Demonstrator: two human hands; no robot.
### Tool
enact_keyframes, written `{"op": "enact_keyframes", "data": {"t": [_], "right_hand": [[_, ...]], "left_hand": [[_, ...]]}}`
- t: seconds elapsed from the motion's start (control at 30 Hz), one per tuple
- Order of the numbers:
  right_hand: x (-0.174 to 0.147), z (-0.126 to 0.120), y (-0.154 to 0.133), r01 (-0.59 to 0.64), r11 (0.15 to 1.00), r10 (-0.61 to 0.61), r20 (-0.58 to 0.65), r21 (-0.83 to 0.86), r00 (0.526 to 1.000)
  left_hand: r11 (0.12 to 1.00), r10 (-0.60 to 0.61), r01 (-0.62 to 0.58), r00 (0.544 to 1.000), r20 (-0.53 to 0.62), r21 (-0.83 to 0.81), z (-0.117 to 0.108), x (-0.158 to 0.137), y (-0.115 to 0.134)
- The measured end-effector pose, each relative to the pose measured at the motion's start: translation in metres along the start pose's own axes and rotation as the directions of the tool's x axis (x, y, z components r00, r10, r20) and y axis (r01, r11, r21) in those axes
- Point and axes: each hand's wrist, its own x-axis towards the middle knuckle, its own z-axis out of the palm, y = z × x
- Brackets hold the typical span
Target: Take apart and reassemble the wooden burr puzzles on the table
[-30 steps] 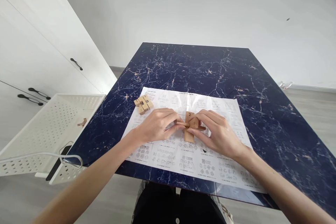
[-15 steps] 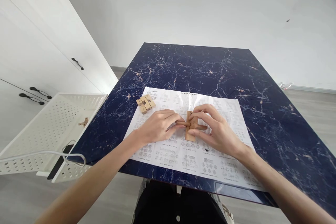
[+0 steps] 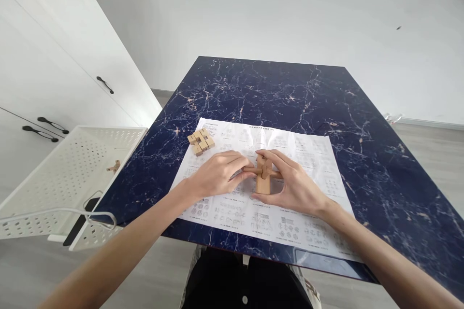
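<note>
1. The crossed wooden assembly (image 3: 266, 170) is held between both hands, above the printed sheet (image 3: 311, 152); its joints could be worked loose if uneven pulls are applied.
2. The bar (image 3: 258, 171) at its left is pinched between the thumb and fingers of the left hand (image 3: 221, 172); it could be twisted out of line if that pinch is turned too hard.
3. The piece marked "2" (image 3: 263, 186) is spanned end to end by the right hand (image 3: 296, 184), thumb near, fingertips far; it could be tipped if only one end is pressed. How firmly it is gripped cannot be told.
4. Beneath the hands, diagrams are partly covered and could be misread; the sheet could be creased if it is dragged by a wrist.
5. Just beyond the left hand, the block cluster (image 3: 201, 141) could be shifted if the sheet is tugged.
6. Nearer than both hands lies the front edge of the desk (image 3: 253, 91); a dropped piece could be rolled over it.
</note>
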Motion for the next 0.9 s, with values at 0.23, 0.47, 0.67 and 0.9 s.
{"op": "enact_keyframes", "data": {"t": [0.23, 0.47, 0.67, 0.9], "right_hand": [[0.000, -0.003, 0.000, -0.023, 1.000, 0.023, 0.013, -0.004, 1.000], [-0.001, -0.005, -0.001, -0.057, 0.998, 0.057, 0.008, 0.041, 0.998], [-0.001, -0.017, -0.003, -0.087, 0.986, 0.083, 0.033, 0.142, 0.996], [0.000, -0.029, -0.003, -0.018, 0.986, 0.015, 0.015, 0.167, 1.000]], "left_hand": [[0.999, -0.031, 0.032, 0.999, 0.022, -0.040, -0.001, 0.001, -0.001], [0.999, -0.025, 0.025, 0.999, 0.021, -0.020, 0.004, 0.003, 0.004], [0.962, -0.174, 0.173, 0.985, 0.016, -0.209, -0.002, 0.009, 0.012], [0.658, -0.442, 0.451, 0.880, 0.176, -0.604, -0.014, 0.012, 0.020]]}}
